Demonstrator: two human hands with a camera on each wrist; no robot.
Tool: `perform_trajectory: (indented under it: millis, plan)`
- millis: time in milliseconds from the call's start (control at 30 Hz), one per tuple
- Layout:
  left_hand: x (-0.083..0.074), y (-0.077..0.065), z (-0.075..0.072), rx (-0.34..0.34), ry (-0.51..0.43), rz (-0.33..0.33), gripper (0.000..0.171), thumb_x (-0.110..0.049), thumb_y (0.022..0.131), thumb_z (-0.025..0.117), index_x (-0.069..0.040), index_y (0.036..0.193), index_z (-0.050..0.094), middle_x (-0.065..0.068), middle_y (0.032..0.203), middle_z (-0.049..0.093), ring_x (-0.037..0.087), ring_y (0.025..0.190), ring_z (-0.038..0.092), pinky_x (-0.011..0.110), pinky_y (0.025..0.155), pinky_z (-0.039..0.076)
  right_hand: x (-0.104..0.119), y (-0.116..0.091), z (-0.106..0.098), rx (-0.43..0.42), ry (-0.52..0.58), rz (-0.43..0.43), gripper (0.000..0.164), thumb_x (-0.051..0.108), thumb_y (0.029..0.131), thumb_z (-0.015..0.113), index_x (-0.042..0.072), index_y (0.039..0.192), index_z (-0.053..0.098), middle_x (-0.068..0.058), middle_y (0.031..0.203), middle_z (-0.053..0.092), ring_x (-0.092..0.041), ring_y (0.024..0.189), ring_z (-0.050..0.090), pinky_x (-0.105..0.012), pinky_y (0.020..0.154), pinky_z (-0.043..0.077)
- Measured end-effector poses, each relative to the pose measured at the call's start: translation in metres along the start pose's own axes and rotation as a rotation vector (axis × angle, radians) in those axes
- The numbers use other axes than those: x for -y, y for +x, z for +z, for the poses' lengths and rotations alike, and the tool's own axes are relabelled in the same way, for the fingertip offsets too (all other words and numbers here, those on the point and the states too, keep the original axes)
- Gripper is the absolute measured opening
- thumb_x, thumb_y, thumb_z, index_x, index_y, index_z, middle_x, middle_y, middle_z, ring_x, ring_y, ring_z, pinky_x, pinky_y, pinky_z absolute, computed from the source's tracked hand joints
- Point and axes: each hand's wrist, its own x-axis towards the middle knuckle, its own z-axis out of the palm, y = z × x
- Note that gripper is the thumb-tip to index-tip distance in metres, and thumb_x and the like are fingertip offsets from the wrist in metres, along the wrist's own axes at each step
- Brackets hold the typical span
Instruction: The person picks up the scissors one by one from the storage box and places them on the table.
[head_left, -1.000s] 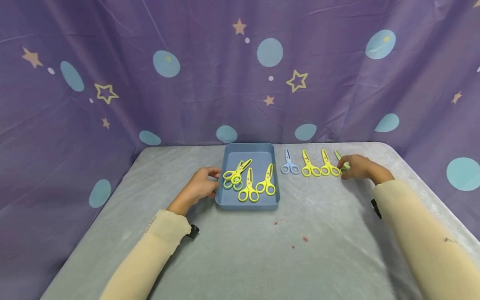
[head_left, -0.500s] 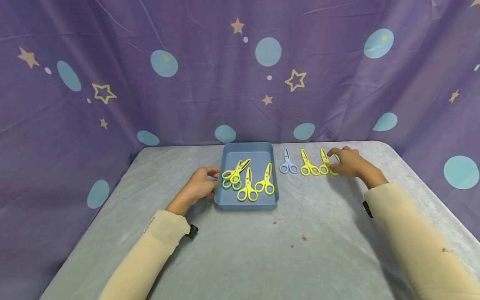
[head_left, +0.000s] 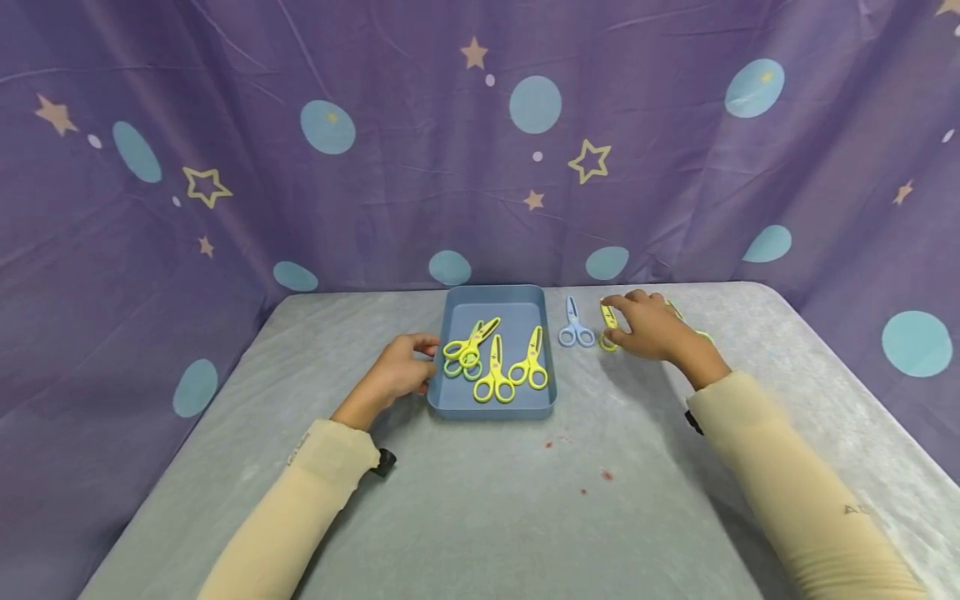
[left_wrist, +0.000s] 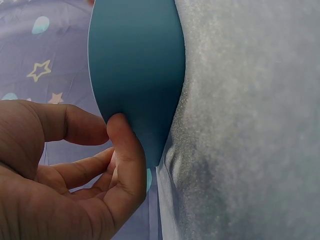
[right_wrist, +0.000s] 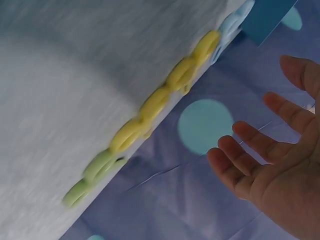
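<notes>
My left hand (head_left: 401, 367) holds the left side of the blue tray (head_left: 442, 414), its thumb (left_wrist: 122, 135) against the outer wall and bent fingers at the rim. Inside the tray lie yellow scissors (head_left: 495, 367) and a few other pairs, one green pair partly covered. My right hand (head_left: 652, 327) hovers over the row of scissors beside the tray, fingers spread and holding nothing. Left of it show blue scissors (head_left: 572, 312) and partly covered yellow scissors (head_left: 608, 317). The right wrist view also shows a second yellow pair (right_wrist: 131, 131) and green scissors (right_wrist: 100, 165).
A grey cloth covers the table (head_left: 487, 500), with small red marks in front of the tray. Behind the table's far edge hangs a purple curtain (head_left: 390, 217) printed with stars and blue spots.
From the green scissors at the right end, my right hand has moved left along the row to the yellow ones. The scissors lie where they were; my left hand stays at the tray.
</notes>
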Motion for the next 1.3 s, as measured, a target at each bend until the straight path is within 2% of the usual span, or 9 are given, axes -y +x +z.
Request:
perform_trajectory:
  millis: [233, 533, 800, 1000, 1300]
  plan:
    - [0.000, 0.000, -0.001, 0.012, -0.006, -0.001, 0.062, 0.006, 0.090, 0.053, -0.001, 0.151, 0.047, 0.017, 0.136, 0.051, 0.019, 0.073, 0.057, 0.037, 0.063, 0.056, 0.026, 0.009, 0.007, 0.054, -0.008, 0.013, 0.063, 0.037, 0.102, 0.061, 0.010, 0.156, 0.043, -0.031, 0.149, 0.044, -0.057, 0.129, 0.042, -0.072, 0.105, 0.034]
    - [0.000, 0.000, -0.001, 0.009, 0.001, 0.002, 0.060, 0.005, 0.091, 0.055, -0.001, 0.151, 0.048, 0.017, 0.136, 0.052, 0.022, 0.082, 0.062, 0.035, 0.063, 0.057, 0.056, 0.016, 0.016, 0.047, 0.005, -0.011, 0.068, 0.047, 0.103, 0.058, 0.018, 0.161, 0.037, -0.029, 0.156, 0.038, -0.055, 0.139, 0.035, -0.074, 0.107, 0.030]
    - [0.001, 0.000, -0.001, 0.008, -0.001, -0.003, 0.059, 0.005, 0.092, 0.055, -0.001, 0.150, 0.048, 0.017, 0.136, 0.051, 0.023, 0.085, 0.062, 0.035, 0.063, 0.057, 0.082, 0.020, 0.022, 0.053, -0.002, -0.065, 0.069, 0.049, 0.102, 0.059, 0.020, 0.161, 0.037, -0.027, 0.157, 0.037, -0.053, 0.140, 0.034, -0.071, 0.110, 0.029]
    - [0.002, 0.000, -0.001, 0.005, 0.002, -0.002, 0.060, 0.004, 0.091, 0.055, -0.001, 0.150, 0.049, 0.017, 0.136, 0.052, 0.024, 0.087, 0.063, 0.034, 0.063, 0.057, 0.099, 0.020, 0.029, 0.058, -0.016, -0.112, 0.068, 0.051, 0.102, 0.057, 0.022, 0.160, 0.039, -0.026, 0.157, 0.038, -0.051, 0.141, 0.035, -0.070, 0.108, 0.033]
    - [0.001, -0.001, 0.000, -0.007, 0.003, 0.011, 0.061, 0.005, 0.088, 0.055, 0.000, 0.149, 0.050, 0.017, 0.134, 0.053, 0.022, 0.087, 0.064, 0.033, 0.063, 0.058, 0.125, 0.022, 0.033, 0.151, 0.089, -0.162, 0.069, 0.053, 0.103, 0.053, 0.024, 0.163, 0.032, -0.025, 0.162, 0.031, -0.052, 0.144, 0.031, -0.067, 0.113, 0.032]
